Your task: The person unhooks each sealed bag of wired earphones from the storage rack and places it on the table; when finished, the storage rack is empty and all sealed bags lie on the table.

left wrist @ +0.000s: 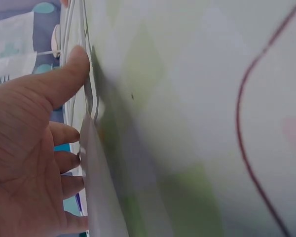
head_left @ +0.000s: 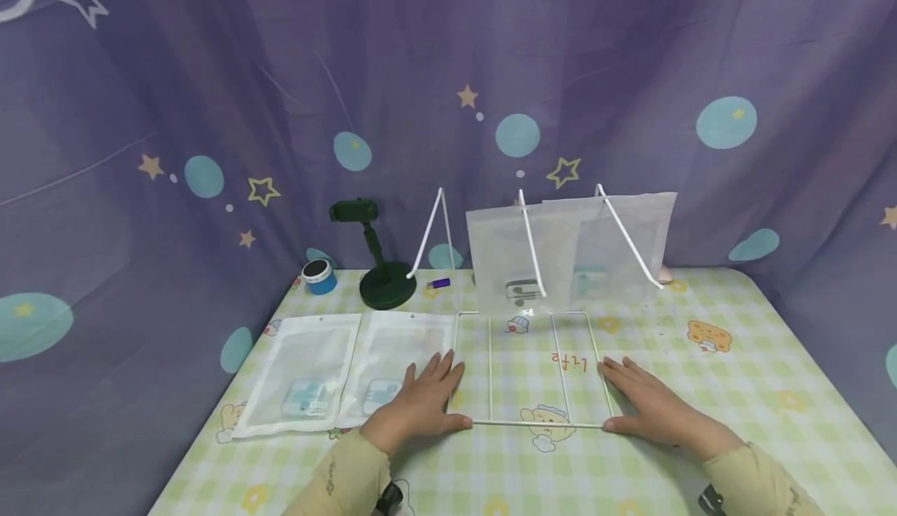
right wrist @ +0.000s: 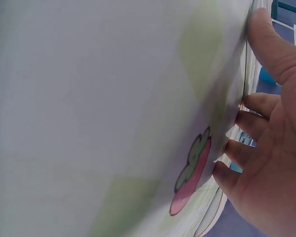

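A white wire display rack [head_left: 518, 424] stands on the table, its flat base frame toward me and its prongs rising behind. My left hand [head_left: 423, 403] rests spread at the base's left side, thumb by the front left corner. On the right side lies my right hand [head_left: 652, 403], fingers straight along the wire and thumb at the front corner. In both wrist views, the left hand [left wrist: 32, 133] and right hand [right wrist: 271, 133] show extended fingers low over the cloth. Translucent pouches, one pouch [head_left: 501, 247] showing earphones, hang from the middle and right prongs; the left prong [head_left: 425, 234] is bare.
Two white-edged pouches, a left pouch [head_left: 290, 368] and a right pouch [head_left: 392, 341], lie left of the rack with small cases inside. Behind stand a dark green phone stand [head_left: 381, 286], a blue jar [head_left: 322, 282] and a small purple object [head_left: 439, 283]. A patterned curtain [head_left: 420, 57] backs the checked tablecloth [head_left: 743, 391].
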{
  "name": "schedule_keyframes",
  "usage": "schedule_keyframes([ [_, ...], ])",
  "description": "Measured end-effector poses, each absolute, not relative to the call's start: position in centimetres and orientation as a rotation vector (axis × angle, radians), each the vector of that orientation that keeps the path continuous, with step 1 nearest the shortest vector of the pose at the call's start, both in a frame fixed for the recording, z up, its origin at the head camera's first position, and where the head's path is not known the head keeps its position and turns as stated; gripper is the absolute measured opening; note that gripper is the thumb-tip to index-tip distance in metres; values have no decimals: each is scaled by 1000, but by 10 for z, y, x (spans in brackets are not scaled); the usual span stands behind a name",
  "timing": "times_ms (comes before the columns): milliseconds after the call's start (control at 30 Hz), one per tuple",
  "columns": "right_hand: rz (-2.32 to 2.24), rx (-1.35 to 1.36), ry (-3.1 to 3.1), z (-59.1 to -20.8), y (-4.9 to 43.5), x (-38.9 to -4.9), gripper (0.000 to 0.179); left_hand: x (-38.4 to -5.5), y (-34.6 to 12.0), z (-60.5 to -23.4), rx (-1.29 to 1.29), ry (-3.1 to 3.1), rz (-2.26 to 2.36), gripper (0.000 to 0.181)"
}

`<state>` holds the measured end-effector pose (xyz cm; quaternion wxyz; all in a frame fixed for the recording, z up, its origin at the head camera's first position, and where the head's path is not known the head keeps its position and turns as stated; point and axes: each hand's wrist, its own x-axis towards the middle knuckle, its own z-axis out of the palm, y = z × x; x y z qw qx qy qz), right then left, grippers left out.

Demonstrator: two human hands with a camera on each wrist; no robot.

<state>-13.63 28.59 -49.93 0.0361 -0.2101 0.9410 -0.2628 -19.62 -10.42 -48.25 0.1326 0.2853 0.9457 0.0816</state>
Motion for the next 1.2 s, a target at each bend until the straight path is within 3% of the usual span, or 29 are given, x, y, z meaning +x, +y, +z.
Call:
schedule_keyframes([
  [1200,-785,-599,2793,-484,287,-143,90,-201,-103,-484,751,2761,375,103],
])
